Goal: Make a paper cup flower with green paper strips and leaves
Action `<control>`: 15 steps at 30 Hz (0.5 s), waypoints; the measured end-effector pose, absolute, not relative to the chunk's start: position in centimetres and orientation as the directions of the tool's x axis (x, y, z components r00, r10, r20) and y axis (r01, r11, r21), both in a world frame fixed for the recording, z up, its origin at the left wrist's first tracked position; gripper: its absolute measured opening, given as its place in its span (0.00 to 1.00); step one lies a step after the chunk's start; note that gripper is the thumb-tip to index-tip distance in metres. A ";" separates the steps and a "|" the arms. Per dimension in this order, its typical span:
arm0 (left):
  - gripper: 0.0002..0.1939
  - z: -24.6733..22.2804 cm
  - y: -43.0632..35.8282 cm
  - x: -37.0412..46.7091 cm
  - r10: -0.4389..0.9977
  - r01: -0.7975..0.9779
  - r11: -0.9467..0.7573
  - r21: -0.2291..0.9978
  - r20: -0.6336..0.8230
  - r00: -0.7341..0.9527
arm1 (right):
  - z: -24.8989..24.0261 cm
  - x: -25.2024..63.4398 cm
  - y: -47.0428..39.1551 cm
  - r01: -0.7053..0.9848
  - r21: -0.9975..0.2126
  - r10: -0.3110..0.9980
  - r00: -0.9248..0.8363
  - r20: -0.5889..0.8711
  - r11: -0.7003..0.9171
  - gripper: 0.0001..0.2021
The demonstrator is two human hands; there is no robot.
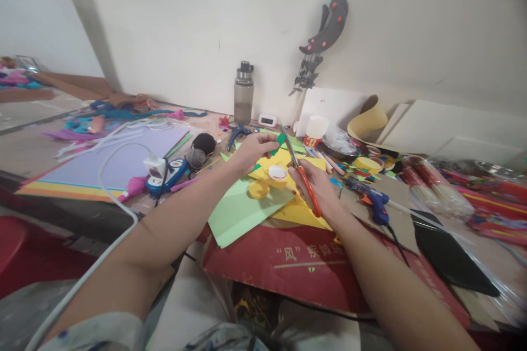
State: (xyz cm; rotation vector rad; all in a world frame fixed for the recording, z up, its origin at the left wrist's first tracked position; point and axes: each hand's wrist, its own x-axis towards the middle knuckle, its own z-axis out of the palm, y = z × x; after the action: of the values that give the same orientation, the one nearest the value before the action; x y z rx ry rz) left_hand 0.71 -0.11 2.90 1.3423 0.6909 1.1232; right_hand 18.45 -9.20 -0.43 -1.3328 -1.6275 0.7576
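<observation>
Two hands: left [258, 149] pinching green piece [278, 144], right [312, 178] holding scissors [302, 173].

Left hand [256, 149], green strip [280, 143]; right hand [320, 182], scissors [292, 158]

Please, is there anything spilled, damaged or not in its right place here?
No spill or damage is visible. The blue glue gun lies flat on cardboard, without a stand. The red board seems to overhang at the front, easily bumped.
</observation>
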 end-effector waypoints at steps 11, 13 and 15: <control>0.13 3.1 -0.2 0.3 0.880 -0.254 -0.096 0.963 0.201 0.431 | -0.6 18.4 -8.9 0.471 -0.845 0.967 -0.106 0.231 0.254 0.21; 0.12 3.1 -0.3 0.4 0.873 -0.244 -0.086 0.966 0.191 0.448 | -0.9 18.4 -8.7 0.470 -0.839 0.962 -0.123 0.245 0.274 0.22; 0.11 3.1 -0.4 0.4 0.867 -0.245 -0.093 0.965 0.199 0.456 | -0.9 18.4 -8.6 0.467 -0.838 0.959 -0.119 0.256 0.281 0.22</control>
State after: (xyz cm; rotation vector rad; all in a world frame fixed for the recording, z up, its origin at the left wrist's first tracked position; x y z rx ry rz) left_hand 0.40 -0.38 3.11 1.3502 0.6090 1.0331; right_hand 18.41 -8.63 -0.91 -1.3075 -1.7249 0.7508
